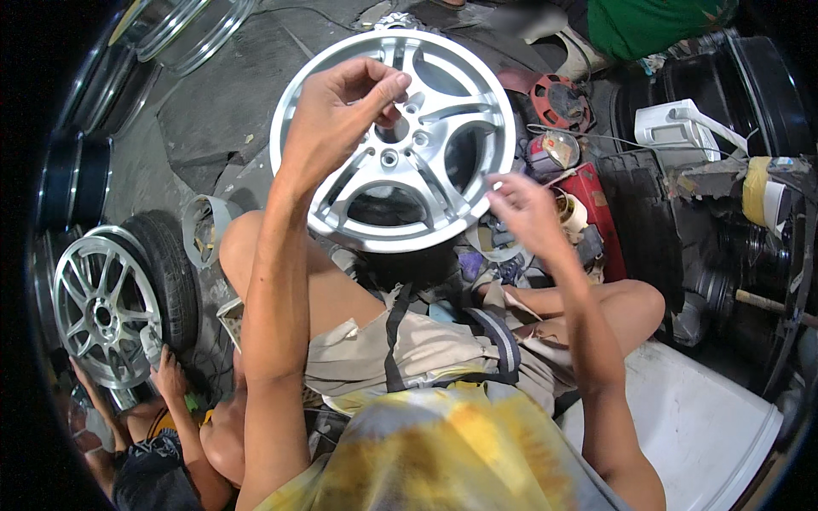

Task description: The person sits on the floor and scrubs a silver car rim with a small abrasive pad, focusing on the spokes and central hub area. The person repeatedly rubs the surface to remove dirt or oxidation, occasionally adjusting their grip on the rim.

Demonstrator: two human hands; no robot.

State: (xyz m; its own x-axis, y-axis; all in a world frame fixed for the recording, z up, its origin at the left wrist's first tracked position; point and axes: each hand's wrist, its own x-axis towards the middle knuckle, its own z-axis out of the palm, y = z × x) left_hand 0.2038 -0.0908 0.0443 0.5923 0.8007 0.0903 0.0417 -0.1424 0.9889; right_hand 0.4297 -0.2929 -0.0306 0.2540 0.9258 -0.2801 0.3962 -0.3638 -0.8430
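A silver alloy wheel rim (443, 149), bare of any tyre, lies face up in front of my knees. Over its upper left spokes is my left hand (354, 98), thumb and fingers drawn together in a pinch. Whatever that pinch may hold is too small or hidden to make out. My right hand (526, 211) is at the rim's lower right edge, smeared by motion. Its fingers are bent together, and a tiny white spot shows at their tips. Whether this hand touches the wheel I cannot tell.
At the lower left, a co-worker's hand (168, 375) is at another silver wheel (102, 311) beside a tyre (166, 272). Cans (554, 152), a red plastic disc (561, 102) and a red case (596, 217) crowd the right side. A white panel (682, 426) lies near my right knee.
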